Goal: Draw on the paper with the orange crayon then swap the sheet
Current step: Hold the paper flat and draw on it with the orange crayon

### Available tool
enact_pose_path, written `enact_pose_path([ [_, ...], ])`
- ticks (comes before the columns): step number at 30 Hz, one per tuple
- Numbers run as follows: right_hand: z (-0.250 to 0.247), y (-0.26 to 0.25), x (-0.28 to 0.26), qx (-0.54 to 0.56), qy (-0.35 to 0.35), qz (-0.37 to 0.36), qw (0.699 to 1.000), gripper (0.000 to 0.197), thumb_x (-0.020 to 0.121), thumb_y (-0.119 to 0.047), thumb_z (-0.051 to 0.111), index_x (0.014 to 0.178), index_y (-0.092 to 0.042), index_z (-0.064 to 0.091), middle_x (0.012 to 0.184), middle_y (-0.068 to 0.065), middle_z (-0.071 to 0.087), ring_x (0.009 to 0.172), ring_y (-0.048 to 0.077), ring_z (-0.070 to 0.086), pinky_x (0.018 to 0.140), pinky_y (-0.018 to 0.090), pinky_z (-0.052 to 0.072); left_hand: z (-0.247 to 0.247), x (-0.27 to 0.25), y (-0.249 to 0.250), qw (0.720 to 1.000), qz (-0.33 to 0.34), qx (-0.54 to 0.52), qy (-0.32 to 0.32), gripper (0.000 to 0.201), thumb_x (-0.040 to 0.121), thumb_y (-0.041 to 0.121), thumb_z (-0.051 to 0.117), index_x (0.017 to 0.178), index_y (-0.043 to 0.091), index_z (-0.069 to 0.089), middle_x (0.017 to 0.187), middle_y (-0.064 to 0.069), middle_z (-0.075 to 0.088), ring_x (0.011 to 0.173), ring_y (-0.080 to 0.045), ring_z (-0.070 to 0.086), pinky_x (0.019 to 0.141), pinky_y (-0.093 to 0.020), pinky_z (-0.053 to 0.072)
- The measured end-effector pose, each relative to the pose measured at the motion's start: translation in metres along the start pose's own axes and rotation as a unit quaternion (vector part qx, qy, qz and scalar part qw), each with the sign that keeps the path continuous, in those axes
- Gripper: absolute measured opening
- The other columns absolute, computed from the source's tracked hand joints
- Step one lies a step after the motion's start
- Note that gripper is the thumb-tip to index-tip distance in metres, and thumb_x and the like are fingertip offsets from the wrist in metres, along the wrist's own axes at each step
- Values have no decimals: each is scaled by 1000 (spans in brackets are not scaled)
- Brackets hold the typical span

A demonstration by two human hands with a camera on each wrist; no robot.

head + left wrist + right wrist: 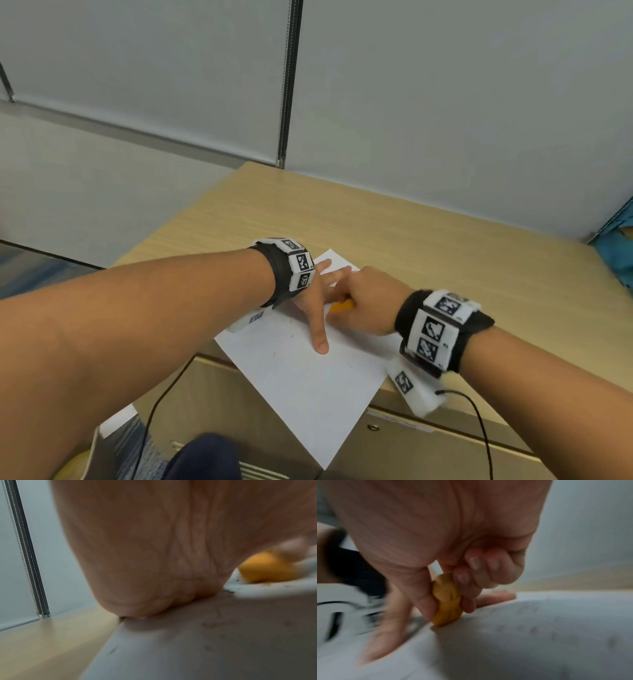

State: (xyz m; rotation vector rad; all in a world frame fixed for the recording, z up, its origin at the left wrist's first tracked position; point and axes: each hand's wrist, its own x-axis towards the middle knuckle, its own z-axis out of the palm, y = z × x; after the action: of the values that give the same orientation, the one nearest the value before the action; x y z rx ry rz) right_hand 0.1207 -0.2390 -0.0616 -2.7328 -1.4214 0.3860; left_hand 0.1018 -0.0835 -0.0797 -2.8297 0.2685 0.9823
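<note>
A white sheet of paper point(308, 383) lies on the wooden table point(428, 240), one corner hanging over the front edge. My left hand point(318, 308) lies flat on the sheet with straight fingers, thumb pointing toward me. My right hand point(366, 305) pinches a stubby orange crayon point(339, 306) between thumb and fingers. In the right wrist view the crayon point(447, 600) touches the paper point(539, 642) with its lower end. The left wrist view shows my palm point(154, 561) pressed on the sheet point(205, 642) and the crayon point(267, 568) at the right. Faint dark marks dot the paper.
The table stands against a grey partition wall point(445, 102). A drawer front point(428, 442) sits below the table edge. A black cable point(479, 428) hangs from my right wrist. A blue object point(616, 246) lies at the far right edge. Bare wood stretches behind the sheet.
</note>
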Motion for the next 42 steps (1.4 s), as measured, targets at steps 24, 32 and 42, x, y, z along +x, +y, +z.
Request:
enact_pose_path([
  [24,-13,21,0,-14,-7,53,998,32,88,-45,66,73,-17,61,72,0,61,71,20,58,66,34,48,4,9,-4,1000,4,-1,16,144,39,87,70,140,59,-29,153,12,-43,144,-28,-34,113,-69,-6],
  [32,-14,36,-22,71,21,46,996,39,89,-48,69,67,-19,55,67,-4,53,62,14,48,60,29,39,4,9,-5,1000,0,1,10,148,34,89,68,138,58,-32,153,14,-43,144,-27,-34,113,-69,-5],
  [42,5,48,-39,60,-1,123,991,39,90,-44,66,68,-17,50,75,-1,52,67,18,47,63,32,38,-2,-5,2,1000,3,2,9,141,53,80,74,143,52,-31,155,11,-41,146,-29,-31,115,-66,-5],
])
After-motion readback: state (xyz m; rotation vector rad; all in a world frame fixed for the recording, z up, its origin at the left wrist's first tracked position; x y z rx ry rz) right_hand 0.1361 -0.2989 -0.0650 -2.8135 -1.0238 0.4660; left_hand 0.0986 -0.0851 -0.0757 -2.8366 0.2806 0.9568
